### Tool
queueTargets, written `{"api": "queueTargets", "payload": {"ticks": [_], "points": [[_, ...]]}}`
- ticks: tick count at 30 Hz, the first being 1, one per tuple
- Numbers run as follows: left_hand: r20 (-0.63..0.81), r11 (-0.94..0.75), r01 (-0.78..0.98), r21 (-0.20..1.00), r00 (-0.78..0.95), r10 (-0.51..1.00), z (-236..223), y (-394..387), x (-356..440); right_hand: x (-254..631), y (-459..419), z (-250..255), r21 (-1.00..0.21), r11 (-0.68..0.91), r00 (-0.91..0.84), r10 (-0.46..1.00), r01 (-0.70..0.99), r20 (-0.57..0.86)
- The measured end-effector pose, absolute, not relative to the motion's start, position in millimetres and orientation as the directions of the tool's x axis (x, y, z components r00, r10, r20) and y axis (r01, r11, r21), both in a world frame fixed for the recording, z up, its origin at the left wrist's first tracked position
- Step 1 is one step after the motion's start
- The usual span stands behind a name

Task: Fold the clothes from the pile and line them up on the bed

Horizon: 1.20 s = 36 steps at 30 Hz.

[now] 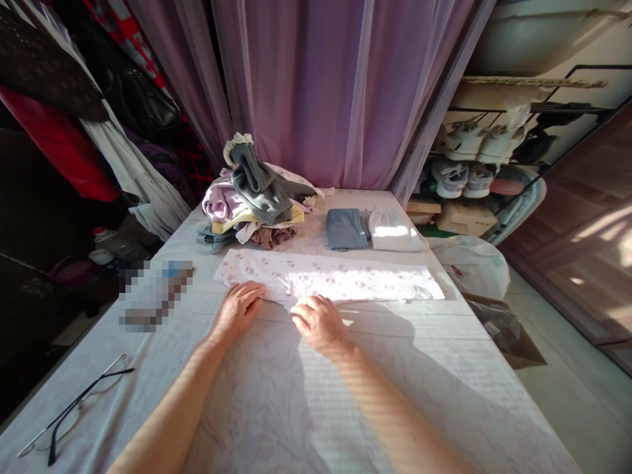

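Note:
A long white garment [336, 273] with a small pinkish print lies flat across the table, folded into a strip. My left hand [241, 308] rests on its near edge towards the left end, fingers laid over the cloth. Close to the middle of that same edge, my right hand [320, 322] has its fingers curled and pressed together on the fabric. A small pucker shows in the cloth between the two hands. Behind the garment are a folded blue-grey garment [344, 229] and a folded white one [395, 230], side by side.
A heap of crumpled clothes [261, 191] sits at the back left of the table [257, 408]. Eyeglasses [74, 408] lie at the front left, near a blurred-out item [157, 296]. Purple curtains [306, 92] hang behind. A shoe rack [523, 108] stands on the right.

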<state>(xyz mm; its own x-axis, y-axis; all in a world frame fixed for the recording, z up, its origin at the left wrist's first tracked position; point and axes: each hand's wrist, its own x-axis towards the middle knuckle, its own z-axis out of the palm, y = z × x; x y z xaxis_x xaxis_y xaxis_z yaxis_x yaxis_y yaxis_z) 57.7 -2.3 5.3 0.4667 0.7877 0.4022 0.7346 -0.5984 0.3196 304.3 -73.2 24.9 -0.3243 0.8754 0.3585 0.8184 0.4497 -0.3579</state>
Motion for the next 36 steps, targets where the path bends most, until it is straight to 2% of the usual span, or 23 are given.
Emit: {"api": "queueTargets", "payload": {"ticks": [6, 13, 20, 27, 30, 33, 36], "points": [[0.327, -0.542, 0.788, 0.292, 0.450, 0.831, 9, -9, 63, 284, -63, 22, -0.285, 0.316, -0.234, 0.929, 0.905, 0.287], [0.220, -0.458, 0.860, 0.226, 0.413, 0.884, 14, -14, 69, 293, -65, 17, -0.228, 0.505, -0.401, 0.833, 0.833, 0.381], [0.237, -0.385, 0.902, 0.196, 0.338, 0.911, 16, -16, 72, 295, -68, 12, -0.244, 0.504, -0.392, 0.833, 0.829, 0.391], [0.223, -0.288, 0.932, 0.219, 0.240, 0.945, 14, -14, 68, 289, -74, 19, -0.254, 0.464, -0.382, 0.870, 0.849, 0.313], [0.240, -0.203, 0.946, 0.251, 0.142, 0.960, 16, -9, 59, 289, -74, 17, -0.248, 0.472, -0.380, 0.860, 0.846, 0.339], [0.277, -0.034, 0.955, 0.294, -0.051, 0.960, 19, -1, 44, 290, -75, 14, -0.244, 0.484, -0.382, 0.848, 0.840, 0.368], [0.232, 0.120, 0.936, 0.331, -0.204, 0.951, 24, 8, 31, 289, -75, 14, -0.251, 0.493, -0.392, 0.845, 0.833, 0.363]]}}
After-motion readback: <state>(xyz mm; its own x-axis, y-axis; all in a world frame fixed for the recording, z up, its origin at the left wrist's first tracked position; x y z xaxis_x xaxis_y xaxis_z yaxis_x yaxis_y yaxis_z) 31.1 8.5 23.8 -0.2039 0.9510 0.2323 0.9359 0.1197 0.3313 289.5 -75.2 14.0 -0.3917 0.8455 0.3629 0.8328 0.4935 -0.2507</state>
